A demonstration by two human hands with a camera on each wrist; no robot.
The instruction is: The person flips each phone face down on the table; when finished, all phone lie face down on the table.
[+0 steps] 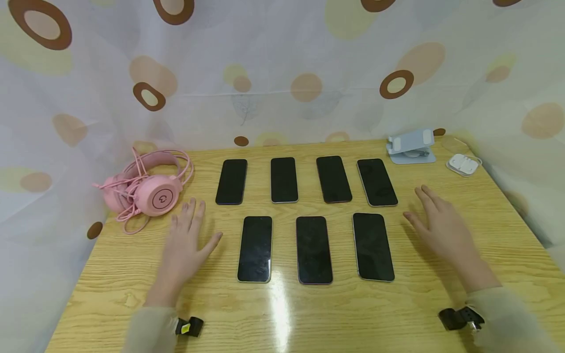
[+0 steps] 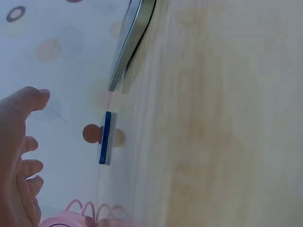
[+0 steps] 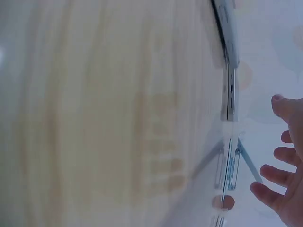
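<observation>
Taking the middle of the phones as the clock's centre and twelve as away from the person, the headset (image 1: 156, 195) is lying near ten o'clock, its cord (image 1: 127, 215) looping loosely around it. The left hand (image 1: 180, 251) is hovering near nine o'clock, fingers extended, gripping nothing. Its fingertips are pointing close to that cord, so a careless sweep could be snagging a loop and dragging the headset into the nearest phones.

Seven phones are lying flat and apart on the tabletop (image 1: 198, 304): four in a row (image 1: 231, 181) towards twelve o'clock, three in a row (image 1: 254, 249) towards six. The left thumb is pointing towards the front-left one, at the hand's three o'clock; a sideways nudge could be knocking it askew. The gaps are looking narrow enough that one sliding phone could be bumping its neighbour, and the tabletop's shine is suggesting little grip.

The stand (image 1: 411, 142) is leaning its plate back near two o'clock; a forward reach could be catching it. The right hand (image 1: 448, 233) is hovering near three o'clock, fingers spread, holding nothing. Beyond its fingertips, a white item (image 1: 462, 164) is trailing a thin cable, which a stray finger could be hooking.
</observation>
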